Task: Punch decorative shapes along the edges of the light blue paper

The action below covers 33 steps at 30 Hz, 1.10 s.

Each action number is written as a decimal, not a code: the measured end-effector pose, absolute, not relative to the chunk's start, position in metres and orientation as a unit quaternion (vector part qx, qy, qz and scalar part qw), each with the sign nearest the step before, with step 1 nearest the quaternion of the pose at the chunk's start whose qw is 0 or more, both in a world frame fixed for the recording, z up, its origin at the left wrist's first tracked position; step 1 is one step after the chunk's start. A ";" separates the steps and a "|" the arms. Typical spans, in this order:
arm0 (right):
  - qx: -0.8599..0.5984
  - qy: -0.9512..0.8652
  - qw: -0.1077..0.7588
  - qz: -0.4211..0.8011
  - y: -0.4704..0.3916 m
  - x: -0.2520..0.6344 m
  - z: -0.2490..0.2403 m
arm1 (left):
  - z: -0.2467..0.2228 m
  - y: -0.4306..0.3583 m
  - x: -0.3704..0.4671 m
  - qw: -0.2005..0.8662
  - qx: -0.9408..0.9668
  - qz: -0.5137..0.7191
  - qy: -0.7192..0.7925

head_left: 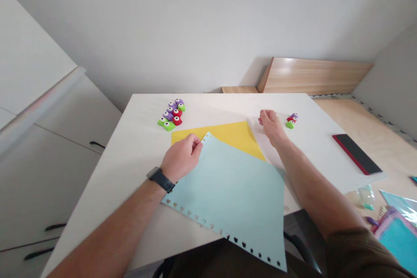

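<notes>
My left hand (184,156), with a dark watch on the wrist, pinches the edge of a light blue sheet (237,191) near its top corner. Small shapes are punched along the sheet's left and lower edges, and its lower part hangs past the table's front edge. Under it lies a yellow sheet (234,134). My right hand (270,124) is closed above the right part of the table, by the corner of a thin, pale sheet (276,156); what its fingers hold, if anything, is too small to make out.
On the white table (127,139), several purple, red and green eyed pieces (171,115) stand at the back left. A smaller group (292,120) lies beyond my right hand. A black and red flat object (356,153) lies on the right.
</notes>
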State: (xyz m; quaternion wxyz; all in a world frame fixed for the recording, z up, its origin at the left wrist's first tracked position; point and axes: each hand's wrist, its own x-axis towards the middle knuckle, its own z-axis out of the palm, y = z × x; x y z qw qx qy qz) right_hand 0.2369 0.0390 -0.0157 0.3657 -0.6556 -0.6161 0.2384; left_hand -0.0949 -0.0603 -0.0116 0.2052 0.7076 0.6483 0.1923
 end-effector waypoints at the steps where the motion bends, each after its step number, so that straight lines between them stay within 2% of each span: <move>1: -0.655 -0.602 0.376 0.258 0.033 0.235 -0.011 | -0.011 -0.060 -0.095 0.206 0.707 0.195 0.648; 5: -0.552 -0.714 0.265 0.339 -0.003 0.217 0.012 | -0.011 -0.061 -0.095 0.220 0.699 0.217 0.644; 11: -0.484 -0.814 0.163 0.278 -0.034 0.190 0.028 | -0.011 -0.061 -0.094 0.227 0.682 0.247 0.650; 19: -0.445 -0.861 0.133 0.207 -0.014 0.163 0.025 | -0.008 -0.060 -0.093 0.232 0.631 0.305 0.674; 27: -0.410 -0.875 0.194 0.169 0.028 0.087 0.031 | -0.005 -0.064 -0.090 0.252 0.621 0.313 0.673; 33: -0.366 -0.911 0.144 0.124 0.056 0.014 0.019 | -0.009 -0.061 -0.090 0.230 0.648 0.283 0.669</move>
